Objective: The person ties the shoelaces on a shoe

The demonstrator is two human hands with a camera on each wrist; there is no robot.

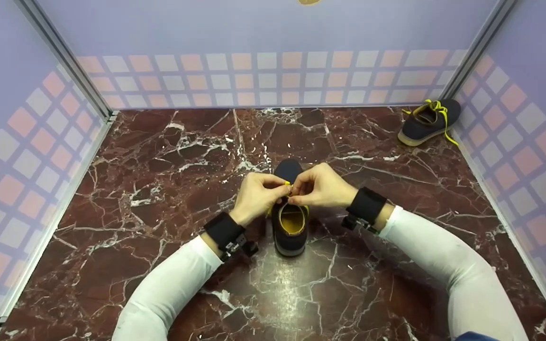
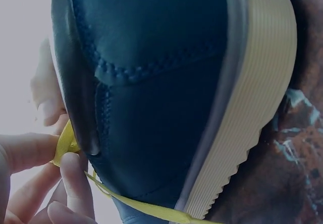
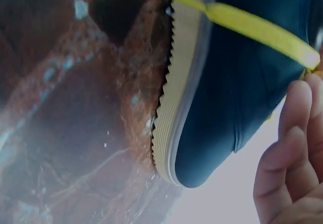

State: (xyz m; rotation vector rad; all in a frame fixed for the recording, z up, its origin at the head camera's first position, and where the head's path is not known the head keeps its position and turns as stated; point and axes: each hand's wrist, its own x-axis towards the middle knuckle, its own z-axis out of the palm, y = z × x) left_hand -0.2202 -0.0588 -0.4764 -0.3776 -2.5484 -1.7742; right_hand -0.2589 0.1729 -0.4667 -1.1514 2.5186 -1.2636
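Marbled tabletop [image 1: 126, 255]. My white-sleeved forearms [image 1: 180, 279] slant inward above it. Dark shoe [image 1: 289, 244] sits upright beneath my hands, toe away. Left hand [image 1: 256, 194] pinches yellow lace [image 2: 64, 143]; right hand [image 1: 323, 187] meets it, fingers curled; whether pinching, cannot tell.

No readable text or labels.

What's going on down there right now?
Someone is working on the yellow lace of a dark shoe standing on the marbled surface. The left grip pinches the lace; the right grip has its fingers right by it, though whether they hold it is hard to tell. The fingers hide whether it's knotted. A second shoe stands at the far right corner, untouched.
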